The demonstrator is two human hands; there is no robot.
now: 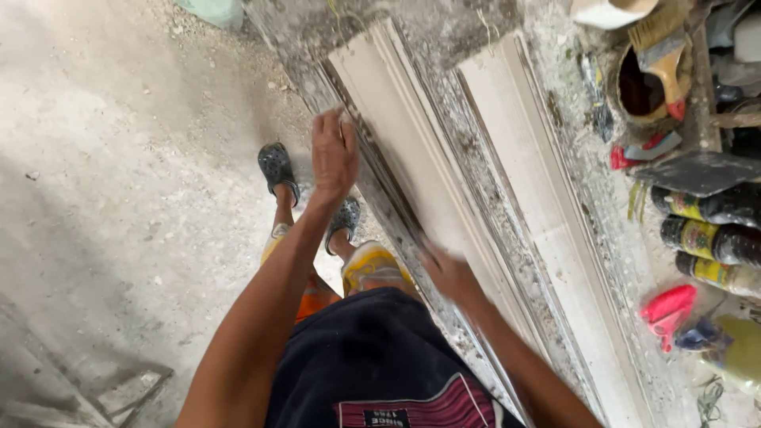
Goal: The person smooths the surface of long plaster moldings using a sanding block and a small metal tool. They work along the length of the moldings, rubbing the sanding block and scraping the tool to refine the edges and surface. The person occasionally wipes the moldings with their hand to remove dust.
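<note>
Left hand [334, 152] spread flat on near moulding strip [412, 143]; right hand [449, 272] pressed lower, blurred, grip unclear. Second strip [547, 214] untouched on dusty counter [476, 174].

The mouldings [412, 158] are cream-white on a grey, speckled bench [571, 158]. The clogs [277, 168] are dark grey, the clips [670, 311] bright pink. The bottles [709, 238] are dark with yellow labels.
</note>
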